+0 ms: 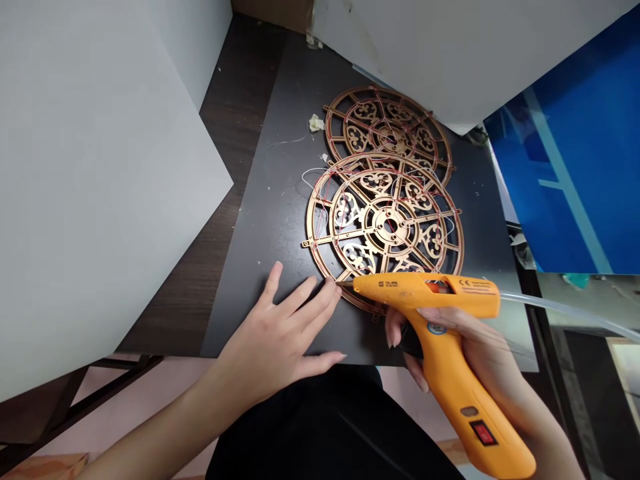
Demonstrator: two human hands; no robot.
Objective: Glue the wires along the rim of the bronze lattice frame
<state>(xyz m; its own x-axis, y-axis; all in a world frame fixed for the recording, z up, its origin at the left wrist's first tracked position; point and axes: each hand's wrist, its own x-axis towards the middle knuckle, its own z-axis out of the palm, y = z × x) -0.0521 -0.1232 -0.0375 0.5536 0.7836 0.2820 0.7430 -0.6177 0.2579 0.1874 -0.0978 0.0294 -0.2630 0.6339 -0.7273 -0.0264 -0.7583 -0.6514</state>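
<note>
My right hand (480, 340) is wrapped round the handle of an orange hot glue gun (450, 373), which points left. A clear glue stick (565, 307) trails from its back end. Its nozzle tip is at the lower left rim of the nearer openwork wooden wheel (395, 240), strung with red and white wires. My left hand (290, 327) lies with fingers spread, its fingertips at that same rim beside the nozzle. Behind, a second similar wheel (350, 110) lies partly under the first.
Both wheels lie on a dark grey board (260, 267) over a dark wood table (220, 127). White panels (100, 167) rise at left and back. A blue sheet (575, 153) stands at right. Small dried glue lumps (316, 123) and a loose thread dot the board.
</note>
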